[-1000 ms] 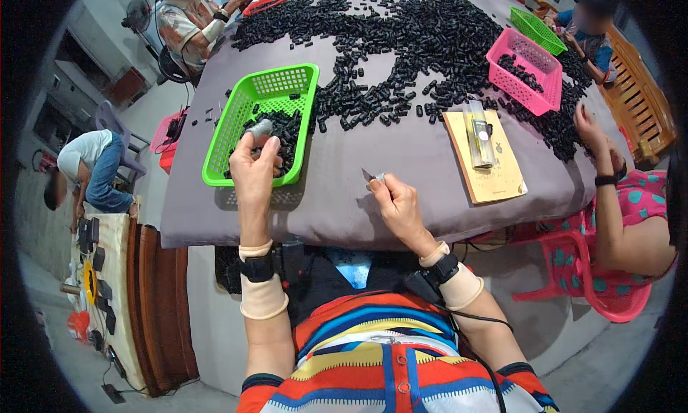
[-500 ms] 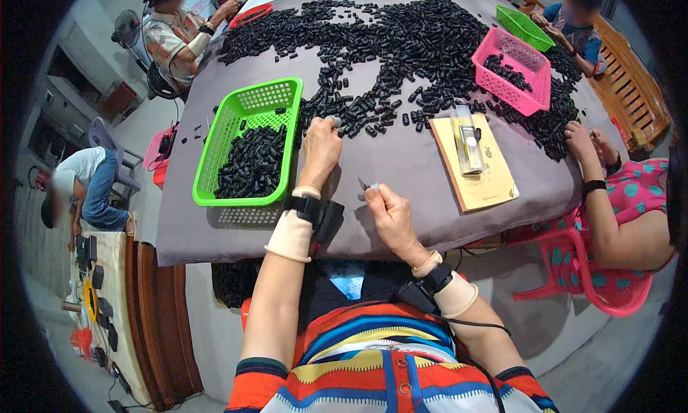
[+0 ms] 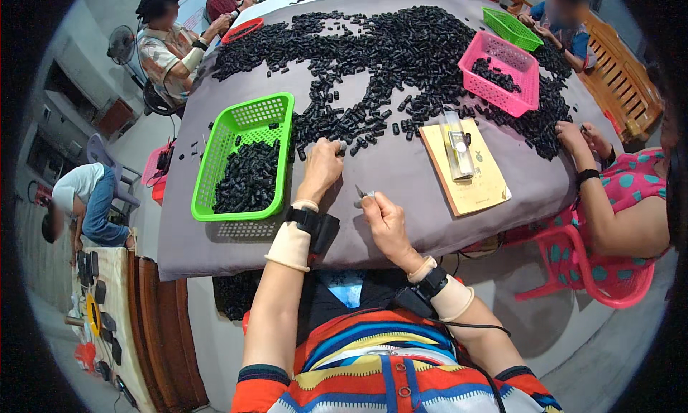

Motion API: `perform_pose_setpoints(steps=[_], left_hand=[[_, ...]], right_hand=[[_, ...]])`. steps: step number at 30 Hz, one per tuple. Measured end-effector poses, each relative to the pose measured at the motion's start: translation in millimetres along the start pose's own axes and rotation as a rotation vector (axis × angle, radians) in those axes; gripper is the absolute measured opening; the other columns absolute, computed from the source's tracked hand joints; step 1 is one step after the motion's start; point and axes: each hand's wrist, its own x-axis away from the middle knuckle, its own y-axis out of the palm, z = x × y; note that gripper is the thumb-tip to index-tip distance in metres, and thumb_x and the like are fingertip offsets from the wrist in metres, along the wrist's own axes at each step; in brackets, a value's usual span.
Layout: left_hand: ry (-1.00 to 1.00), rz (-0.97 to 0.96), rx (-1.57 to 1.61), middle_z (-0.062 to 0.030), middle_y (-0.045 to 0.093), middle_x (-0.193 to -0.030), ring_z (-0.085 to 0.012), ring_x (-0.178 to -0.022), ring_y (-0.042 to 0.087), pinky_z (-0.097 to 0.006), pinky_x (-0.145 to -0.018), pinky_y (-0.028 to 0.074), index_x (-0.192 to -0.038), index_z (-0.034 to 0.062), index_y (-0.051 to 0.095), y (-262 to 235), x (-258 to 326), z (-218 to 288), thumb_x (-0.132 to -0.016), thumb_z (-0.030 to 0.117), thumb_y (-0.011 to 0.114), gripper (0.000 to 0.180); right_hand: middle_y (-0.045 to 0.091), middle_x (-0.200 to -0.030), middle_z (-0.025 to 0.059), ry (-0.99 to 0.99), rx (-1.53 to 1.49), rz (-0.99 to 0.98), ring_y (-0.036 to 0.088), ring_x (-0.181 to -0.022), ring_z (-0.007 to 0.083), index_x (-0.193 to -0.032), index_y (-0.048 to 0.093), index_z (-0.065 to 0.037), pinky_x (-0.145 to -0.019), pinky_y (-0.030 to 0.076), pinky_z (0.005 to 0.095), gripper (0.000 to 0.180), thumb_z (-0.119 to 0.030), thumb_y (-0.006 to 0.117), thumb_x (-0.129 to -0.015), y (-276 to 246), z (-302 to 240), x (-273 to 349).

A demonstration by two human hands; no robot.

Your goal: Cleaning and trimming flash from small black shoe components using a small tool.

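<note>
My left hand (image 3: 322,171) is at the near edge of a spread of small black cylindrical parts (image 3: 401,51), just right of a green basket. Its fingers are curled together, with a grey covering on a fingertip; what they pinch, if anything, is hidden. Closer to me and to the right, my right hand (image 3: 387,223) grips a small knife (image 3: 360,191), its short pointed blade showing past the thumb and finger. The blade points up and left, apart from the left hand. In the green basket (image 3: 287,137) lies a heap of the same black parts.
Right of my hands, a clear plastic case (image 3: 459,148) lies on a yellow notebook (image 3: 487,191). Farther off stand a pink basket (image 3: 532,90) with some parts and another green basket (image 3: 512,27). Co-workers sit around the cloth-covered table (image 3: 236,252), one close on my right.
My left hand has drawn slightly back toward me from the parts. The right hand still holds the knife in nearly the same place. The whole view has shifted a little.
</note>
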Motion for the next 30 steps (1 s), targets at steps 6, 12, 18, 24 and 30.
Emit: perform_pose_setpoints(steps=[6,12,18,24,30], left_hand=[[-0.067,0.043,0.192,-0.0186,0.055,-0.079,-0.0357,-0.077,0.055,-0.04,-0.07,0.045,-0.08,0.0007,0.062,-9.7,33.3,3.3,-0.074,0.01,0.062,0.011],[-0.391,-0.14,0.912,0.0017,0.051,-0.065,-0.0051,-0.052,0.047,-0.02,-0.045,0.038,-0.096,0.0028,0.057,-23.1,84.1,25.5,-0.086,0.009,0.055,0.011],[-0.553,-0.309,1.312,-0.0001,0.056,-0.07,-0.0048,-0.053,0.05,-0.018,-0.045,0.042,-0.107,0.0023,0.059,-29.0,115.5,43.3,-0.09,0.006,0.051,0.019],[-0.628,-0.188,1.654,-0.0038,0.058,-0.074,-0.0099,-0.055,0.054,-0.021,-0.048,0.046,-0.11,0.0026,0.058,-31.1,125.4,36.9,-0.089,0.005,0.052,0.022],[-0.647,-0.112,1.912,-0.0059,0.059,-0.086,-0.0127,-0.068,0.055,-0.023,-0.055,0.045,-0.114,0.0025,0.055,-32.6,132.3,23.6,-0.089,0.007,0.053,0.025]], right_hand=[[0.035,-0.053,0.0048,0.045,-0.048,0.021,0.032,-0.053,0.0073,-0.07,0.046,0.0,-0.045,0.031,0.0287,0.036,-0.027,0.052,-0.093,1.6,9.1,0.6],[0.04,-0.052,0.0037,0.048,-0.047,0.018,0.036,-0.053,0.0069,-0.072,0.047,-0.001,-0.046,0.034,0.0287,0.035,-0.029,0.051,-0.093,-0.7,11.5,1.6],[0.046,-0.053,0.0025,0.005,-0.055,-0.06,0.041,-0.052,0.0072,-0.071,0.048,-0.002,-0.046,0.036,0.029,0.034,-0.028,0.05,-0.093,4.5,-2.9,6.1],[0.042,-0.053,0.0006,0.068,-0.063,-0.063,0.037,-0.053,0.006,-0.073,0.048,-0.002,-0.046,0.033,0.0274,0.03,-0.024,0.051,-0.093,0.6,7.5,2.7],[0.04,-0.054,0.0065,-0.003,0.051,-0.107,0.034,-0.052,0.01,-0.07,0.046,0.0,-0.046,0.032,0.0297,0.03,-0.021,0.056,-0.09,1.4,7.9,1.2]])
